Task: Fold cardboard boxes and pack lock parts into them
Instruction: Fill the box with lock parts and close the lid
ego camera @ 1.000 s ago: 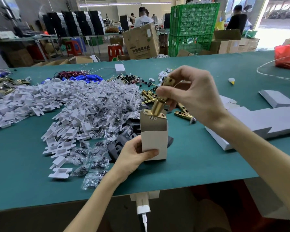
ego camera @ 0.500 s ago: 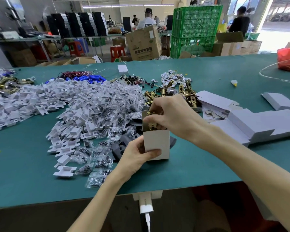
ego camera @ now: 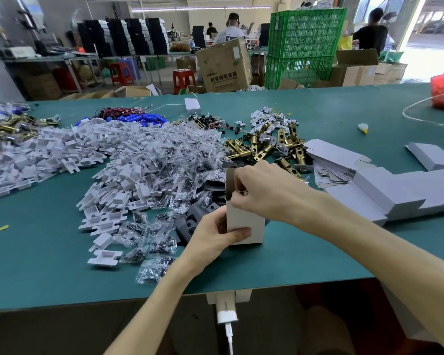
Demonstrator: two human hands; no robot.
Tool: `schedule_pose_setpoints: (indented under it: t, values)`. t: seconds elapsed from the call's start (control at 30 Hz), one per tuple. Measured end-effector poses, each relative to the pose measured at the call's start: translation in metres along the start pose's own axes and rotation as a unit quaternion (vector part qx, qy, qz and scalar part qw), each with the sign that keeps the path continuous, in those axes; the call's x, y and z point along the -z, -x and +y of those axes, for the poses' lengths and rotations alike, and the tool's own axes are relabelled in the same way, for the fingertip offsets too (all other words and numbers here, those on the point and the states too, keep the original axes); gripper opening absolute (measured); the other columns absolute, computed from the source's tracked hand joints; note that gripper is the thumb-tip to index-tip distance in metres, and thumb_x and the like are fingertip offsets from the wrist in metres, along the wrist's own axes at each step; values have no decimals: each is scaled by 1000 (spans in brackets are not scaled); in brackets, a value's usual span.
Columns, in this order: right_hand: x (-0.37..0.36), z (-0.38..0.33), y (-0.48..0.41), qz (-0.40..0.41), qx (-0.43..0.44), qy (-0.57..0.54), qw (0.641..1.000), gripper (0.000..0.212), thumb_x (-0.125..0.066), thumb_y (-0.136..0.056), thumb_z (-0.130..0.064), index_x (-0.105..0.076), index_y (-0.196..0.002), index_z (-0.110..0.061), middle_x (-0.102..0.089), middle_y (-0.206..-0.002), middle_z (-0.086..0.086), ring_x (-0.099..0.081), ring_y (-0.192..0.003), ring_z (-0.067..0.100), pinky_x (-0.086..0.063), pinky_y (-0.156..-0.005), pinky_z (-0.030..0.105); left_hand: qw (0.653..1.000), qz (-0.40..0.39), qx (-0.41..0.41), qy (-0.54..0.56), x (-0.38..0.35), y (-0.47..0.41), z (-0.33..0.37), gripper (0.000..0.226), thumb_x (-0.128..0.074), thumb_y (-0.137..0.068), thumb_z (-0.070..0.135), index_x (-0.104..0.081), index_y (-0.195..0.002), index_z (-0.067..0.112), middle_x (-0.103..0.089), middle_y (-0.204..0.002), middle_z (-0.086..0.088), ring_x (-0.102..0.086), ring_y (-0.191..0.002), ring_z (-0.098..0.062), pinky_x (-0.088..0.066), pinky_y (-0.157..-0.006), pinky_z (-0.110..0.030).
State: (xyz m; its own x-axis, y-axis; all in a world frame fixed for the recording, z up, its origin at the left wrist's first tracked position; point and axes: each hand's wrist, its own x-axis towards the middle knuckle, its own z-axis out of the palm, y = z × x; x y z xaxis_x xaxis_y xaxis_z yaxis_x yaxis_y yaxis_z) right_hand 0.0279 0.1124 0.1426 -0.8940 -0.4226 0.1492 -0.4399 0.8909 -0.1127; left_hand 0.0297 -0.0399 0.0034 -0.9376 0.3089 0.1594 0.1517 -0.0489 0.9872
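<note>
Sinking into the white box (ego camera: pixel 244 221), the brass latch (ego camera: pixel 241 192) that hung above its mouth a second ago now shows only a glint, so this part looks nearly packed. The right hand (ego camera: pixel 269 193) pinches it at the box's mouth, while the left hand (ego camera: pixel 215 242) grips the box's lower side and holds it upright on the bench (ego camera: pixel 49 265). Bagged screws (ego camera: pixel 164 170) crowd the box's left. Bare bench lies between the box and the near edge.

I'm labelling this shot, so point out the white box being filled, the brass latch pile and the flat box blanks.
white box (ego camera: pixel 241 219): head view, bare front face.
brass latches (ego camera: pixel 260 153): head view, a barrel mid-pile.
flat box blanks (ego camera: pixel 331 153): head view, top sheet of the stack.
</note>
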Motion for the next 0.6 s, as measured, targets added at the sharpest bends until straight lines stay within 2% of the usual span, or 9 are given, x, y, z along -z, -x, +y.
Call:
schedule_pose_setpoints:
  t: [0.13, 0.3, 0.4, 0.47, 0.53, 0.6]
  values:
    - [-2, -9, 0, -69, 31, 84, 994, 42, -41, -103, -25, -36, -63, -15, -39, -62, 1, -37, -53, 16, -22, -48, 31, 1000, 3, 2, -15, 0, 0, 0, 31, -83, -88, 15, -74, -111, 33, -78, -112, 1, -72, -109, -14, -55, -88, -23]
    - [-3, -5, -2, -73, 29, 88, 993, 46, -36, -108, -27, -33, -63, -16, -36, -63, 1, -41, -60, 26, -28, -59, 34, 1000, 7, 7, -19, 0, 1, 1, 31, -83, -88, 14, -73, -114, 30, -77, -112, 1, -72, -109, -14, -55, -88, -23]
    - [-4, -9, -1, -63, 31, 100, 993, 45, -38, -109, -29, -32, -66, -18, -33, -65, -1, -38, -59, 21, -23, -51, 34, 1000, 3, 9, -22, 1, 0, 0, 31, -83, -88, 16, -73, -113, 32, -77, -113, 1, -71, -110, -15, -56, -89, -24]
    - [-4, -15, 1, -45, 16, 107, 993, 40, -45, -106, -22, -30, -69, -17, -31, -67, -1, -37, -61, 23, -19, -47, 31, 1000, 2, 10, -29, 1, 0, -1, 31, -83, -88, 15, -73, -114, 30, -77, -113, 1, -71, -111, -16, -56, -90, -25]
    - [1, -25, 6, 9, 1, 115, 993, 41, -51, -101, -15, -27, -68, -18, -30, -66, -1, -27, -55, 19, -16, -47, 30, 999, 9, 13, -43, 0, 1, 1, 29, -83, -88, 13, -73, -111, 28, -77, -109, 3, -71, -107, -13, -55, -88, -24]
    - [4, -37, 8, 97, 16, 126, 987, 30, -54, -96, -9, -37, -73, -17, -44, -66, 1, -29, -56, 20, -20, -52, 30, 997, 19, 24, -67, -1, 2, 3, 26, -82, -88, 7, -73, -103, 26, -78, -98, 9, -72, -97, -6, -54, -83, -20]
